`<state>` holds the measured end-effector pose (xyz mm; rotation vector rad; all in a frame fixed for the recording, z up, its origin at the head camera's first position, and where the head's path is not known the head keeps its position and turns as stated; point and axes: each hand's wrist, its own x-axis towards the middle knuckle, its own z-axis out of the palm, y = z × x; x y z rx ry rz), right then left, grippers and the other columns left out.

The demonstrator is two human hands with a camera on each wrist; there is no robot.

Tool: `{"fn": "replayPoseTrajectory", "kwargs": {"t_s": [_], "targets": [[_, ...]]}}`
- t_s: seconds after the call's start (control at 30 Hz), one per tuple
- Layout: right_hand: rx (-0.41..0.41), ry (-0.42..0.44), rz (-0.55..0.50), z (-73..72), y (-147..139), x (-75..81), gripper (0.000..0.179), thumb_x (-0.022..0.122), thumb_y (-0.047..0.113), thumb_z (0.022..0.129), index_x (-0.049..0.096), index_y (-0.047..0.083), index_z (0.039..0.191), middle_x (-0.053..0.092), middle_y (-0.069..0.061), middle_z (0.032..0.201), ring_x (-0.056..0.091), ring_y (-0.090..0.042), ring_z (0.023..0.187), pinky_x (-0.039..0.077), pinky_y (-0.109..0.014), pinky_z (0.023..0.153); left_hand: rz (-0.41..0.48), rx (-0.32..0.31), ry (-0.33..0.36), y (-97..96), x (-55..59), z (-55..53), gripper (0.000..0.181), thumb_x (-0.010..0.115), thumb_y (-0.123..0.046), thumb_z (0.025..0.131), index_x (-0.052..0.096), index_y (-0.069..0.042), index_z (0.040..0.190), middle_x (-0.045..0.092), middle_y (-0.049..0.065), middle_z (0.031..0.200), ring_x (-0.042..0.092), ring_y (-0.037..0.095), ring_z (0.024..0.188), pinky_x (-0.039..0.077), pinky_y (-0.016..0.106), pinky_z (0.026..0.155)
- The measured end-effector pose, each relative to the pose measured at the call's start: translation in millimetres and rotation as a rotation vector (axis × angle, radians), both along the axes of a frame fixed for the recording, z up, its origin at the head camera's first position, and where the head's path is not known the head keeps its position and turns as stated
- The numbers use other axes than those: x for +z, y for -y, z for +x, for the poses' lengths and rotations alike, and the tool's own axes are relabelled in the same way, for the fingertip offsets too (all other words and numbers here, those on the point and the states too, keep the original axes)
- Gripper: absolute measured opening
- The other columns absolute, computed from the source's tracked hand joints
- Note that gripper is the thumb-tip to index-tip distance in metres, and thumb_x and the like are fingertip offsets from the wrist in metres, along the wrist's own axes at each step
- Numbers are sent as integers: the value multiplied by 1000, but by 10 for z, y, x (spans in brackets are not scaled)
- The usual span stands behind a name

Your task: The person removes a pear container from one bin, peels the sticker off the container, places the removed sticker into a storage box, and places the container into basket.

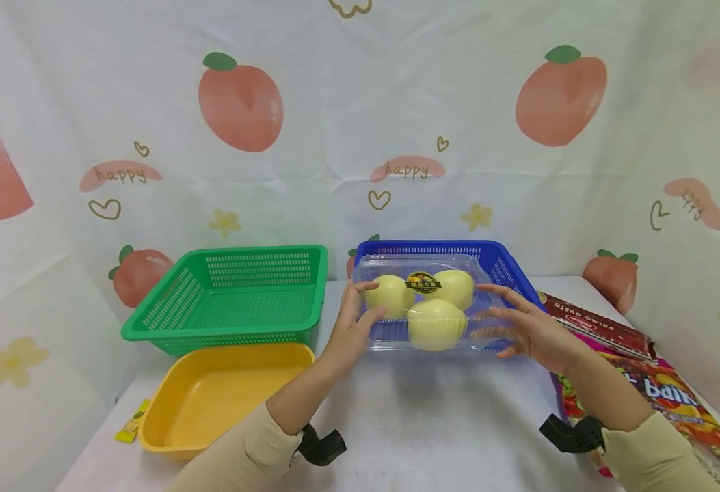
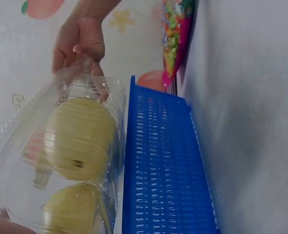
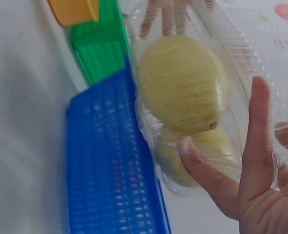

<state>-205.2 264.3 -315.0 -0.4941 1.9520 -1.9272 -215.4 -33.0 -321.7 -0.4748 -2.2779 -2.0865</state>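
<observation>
A clear plastic fruit box (image 1: 379,338) with three pale yellow, pear-like fruits (image 1: 436,324) inside is tilted toward me, over the front of a blue basket (image 2: 166,161). A dark fruit label (image 1: 423,282) lies on its lid. My left hand (image 1: 350,331) grips the box's left end, thumb toward the front. At the right end my right hand (image 1: 535,335) holds it with thumb and fingers spread on either side. In the right wrist view, the box (image 3: 146,117) hangs beside the basket's upper rim, and the thumb touches its side.
On the left stand a green basket (image 1: 178,301) and, before it, a yellow basin (image 1: 224,393). A small yellow packet (image 1: 132,421) lies beside the basin. To the right are a dark red wafer packet (image 1: 600,326) and a colourful candy bag (image 1: 673,403). A printed cloth hangs behind.
</observation>
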Motion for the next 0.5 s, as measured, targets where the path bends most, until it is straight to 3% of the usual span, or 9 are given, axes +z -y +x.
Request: {"fn": "replayPoseTrajectory", "kwargs": {"t_s": [0.3,0.5], "targets": [[-31,-7,64,249,155,-32,39,35,26,102,30,37,139,52,5,122,63,-11,105,57,-34,63,39,2,-32,171,-31,236,38,44,-5,91,41,-7,129,-11,11,157,-5,35,145,13,59,112],[-14,-30,92,409,230,-43,42,33,26,102,27,36,142,49,3,123,62,-8,107,57,-41,65,17,2,-26,270,-18,458,40,44,-4,91,40,-7,131,-12,9,157,-9,36,144,5,63,111]]}}
